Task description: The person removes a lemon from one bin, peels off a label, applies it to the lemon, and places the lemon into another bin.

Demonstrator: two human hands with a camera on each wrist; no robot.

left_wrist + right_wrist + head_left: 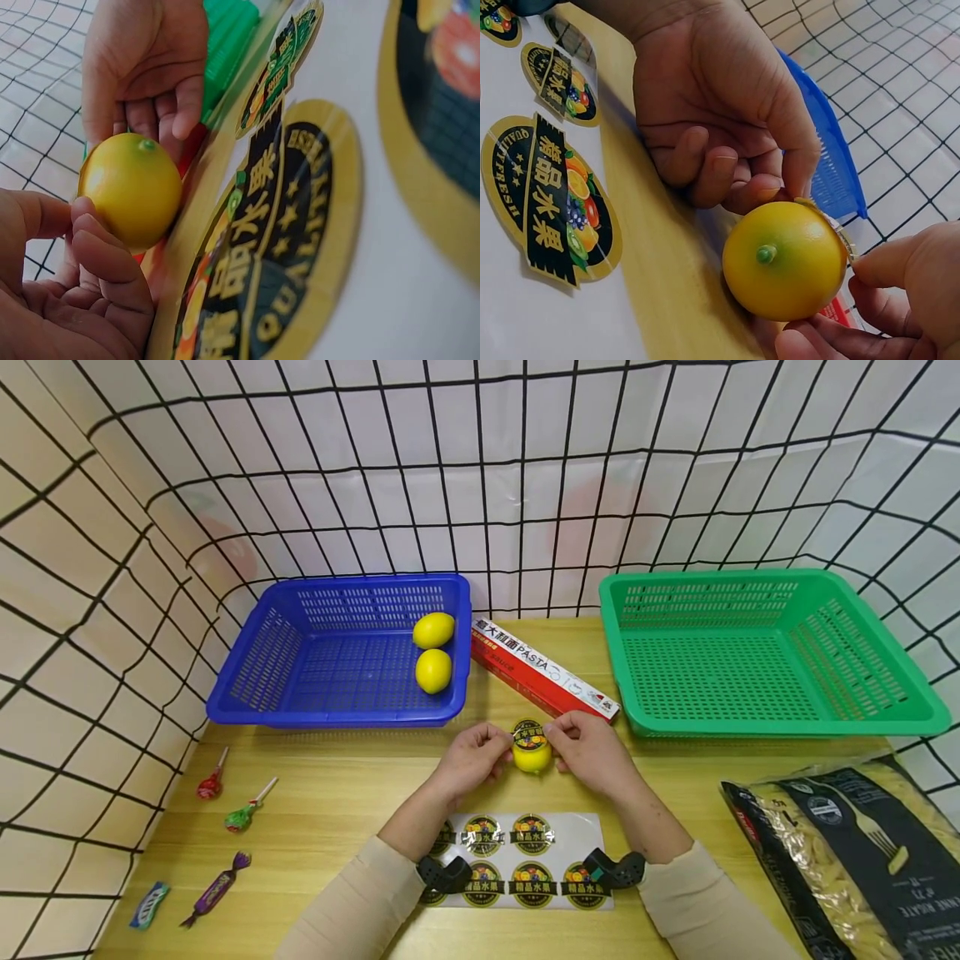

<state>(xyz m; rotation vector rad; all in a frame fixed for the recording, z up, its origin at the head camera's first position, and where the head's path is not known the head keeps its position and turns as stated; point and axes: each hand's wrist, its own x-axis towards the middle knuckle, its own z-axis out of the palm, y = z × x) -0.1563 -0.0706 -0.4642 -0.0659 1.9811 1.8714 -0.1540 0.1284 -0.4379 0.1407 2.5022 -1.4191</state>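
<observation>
A yellow lemon (pixel 532 758) stands between my two hands, with a round black-and-gold fruit sticker (pixel 530 737) lying over its top. My left hand (pixel 472 758) pinches the sticker's left edge with thumb and forefinger, right against the lemon. On the other side, my right hand (pixel 588 753) pinches the sticker's right edge, its lower fingers beside the fruit. In the right wrist view the sticker's edge (pixel 846 244) lifts slightly off the lemon (pixel 784 261). Below my hands lies a white sticker sheet (pixel 577 833) bearing several matching labels, partly covered by my wrists.
A blue basket (pixel 337 720) holding two lemons (pixel 433 652) is at the back left; a green basket (pixel 750 727) is at the back right. Between them lies a pasta box (pixel 543 668). Wrapped candies (pixel 217 889) and lollipops (pixel 240 817) lie left, a pasta bag (pixel 847 852) right.
</observation>
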